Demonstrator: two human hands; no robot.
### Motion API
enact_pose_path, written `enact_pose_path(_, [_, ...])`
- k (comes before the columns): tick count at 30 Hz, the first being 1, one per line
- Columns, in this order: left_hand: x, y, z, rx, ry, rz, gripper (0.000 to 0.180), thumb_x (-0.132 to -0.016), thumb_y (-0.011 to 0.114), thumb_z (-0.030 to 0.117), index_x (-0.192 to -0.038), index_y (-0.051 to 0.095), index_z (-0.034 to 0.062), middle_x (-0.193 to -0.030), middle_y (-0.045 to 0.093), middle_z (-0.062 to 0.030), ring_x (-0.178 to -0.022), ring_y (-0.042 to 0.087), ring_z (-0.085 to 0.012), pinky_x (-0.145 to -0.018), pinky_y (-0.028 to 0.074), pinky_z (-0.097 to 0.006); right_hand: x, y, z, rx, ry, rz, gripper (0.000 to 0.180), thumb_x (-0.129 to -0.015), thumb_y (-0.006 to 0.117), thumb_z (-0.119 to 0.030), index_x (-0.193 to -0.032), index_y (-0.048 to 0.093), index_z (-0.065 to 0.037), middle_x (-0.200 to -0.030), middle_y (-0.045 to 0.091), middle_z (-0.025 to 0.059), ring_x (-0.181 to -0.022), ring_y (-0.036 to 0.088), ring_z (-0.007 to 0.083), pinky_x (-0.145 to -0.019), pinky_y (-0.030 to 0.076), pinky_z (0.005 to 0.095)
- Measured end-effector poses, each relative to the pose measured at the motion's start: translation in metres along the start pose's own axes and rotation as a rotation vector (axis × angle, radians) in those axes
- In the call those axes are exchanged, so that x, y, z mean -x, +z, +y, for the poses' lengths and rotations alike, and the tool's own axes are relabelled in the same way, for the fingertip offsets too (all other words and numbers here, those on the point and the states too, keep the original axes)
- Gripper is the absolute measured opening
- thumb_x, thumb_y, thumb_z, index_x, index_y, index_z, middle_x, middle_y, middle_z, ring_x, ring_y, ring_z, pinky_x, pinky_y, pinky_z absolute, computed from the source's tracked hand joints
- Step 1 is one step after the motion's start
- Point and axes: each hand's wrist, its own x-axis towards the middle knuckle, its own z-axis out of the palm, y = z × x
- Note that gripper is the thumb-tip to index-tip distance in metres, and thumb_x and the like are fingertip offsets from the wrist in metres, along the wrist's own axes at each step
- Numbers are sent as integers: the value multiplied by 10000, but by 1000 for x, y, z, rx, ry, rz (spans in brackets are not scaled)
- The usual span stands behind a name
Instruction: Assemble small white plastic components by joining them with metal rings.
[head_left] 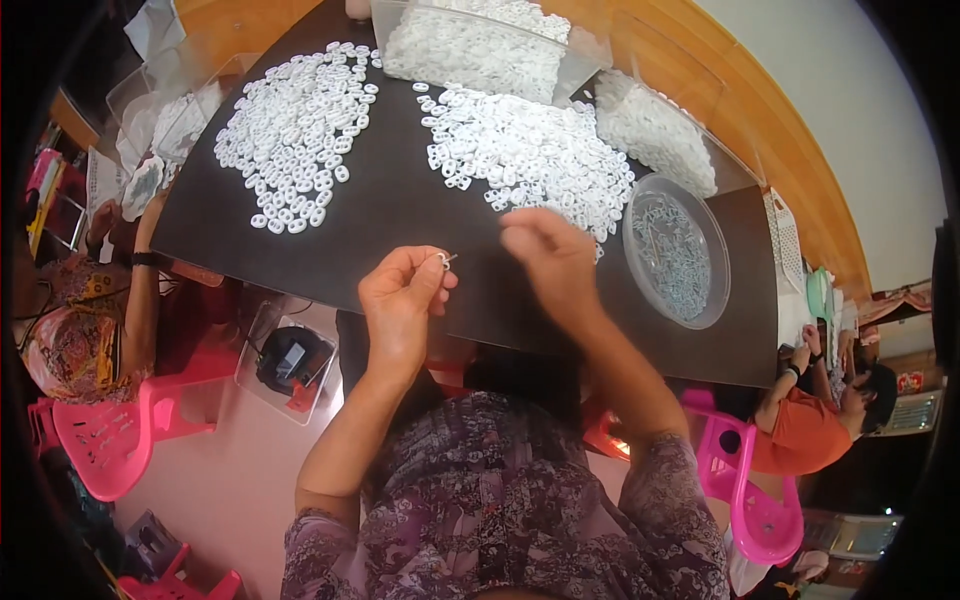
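Observation:
My left hand [400,300] is above the near edge of the dark table, its thumb and fingers pinched round a small white plastic piece [444,261] with a thin metal screw [453,257] sticking out to the right. To the right, my right hand [555,255] hovers by the near end of a pile of white two-holed pieces [530,140]. Its fingers are curled and smeared by motion, so whether they hold anything does not show. A round clear tub [632,245] of small grey screws [672,255] stands right of that hand.
Another heap of white oval pieces [300,130] lies on the table's left. Clear bins [590,50] full of white parts line the far edge. Co-workers sit left [80,330] and right [810,430], beside pink chairs [150,430]. A clear box [245,375] holding a dark device sits below the table edge.

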Motion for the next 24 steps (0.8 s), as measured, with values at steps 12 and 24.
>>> enact_pose_path(12, [-2, 5, 2, 0, -38, -13, 130, -884, 589, 112, -881, 617, -14, -717, 616, -51, -574, 513, -68, -509, 398, -196, -40, -40, 38, 1067, -340, 171, 217, -742, 673, -203, -676, 573, -23, -700, 558, 165, -712, 546, 339, -615, 426, 442])
enact_pose_path(24, [-1, 5, 5, 1, -53, -29, 121, -877, 569, 97, -870, 621, -11, -716, 612, -40, -589, 503, -54, -508, 389, -188, -41, -46, 40, 843, -307, 157, 147, -738, 647, -118, -696, 527, -43, -712, 559, 127, -729, 539, 321, -640, 415, 434])
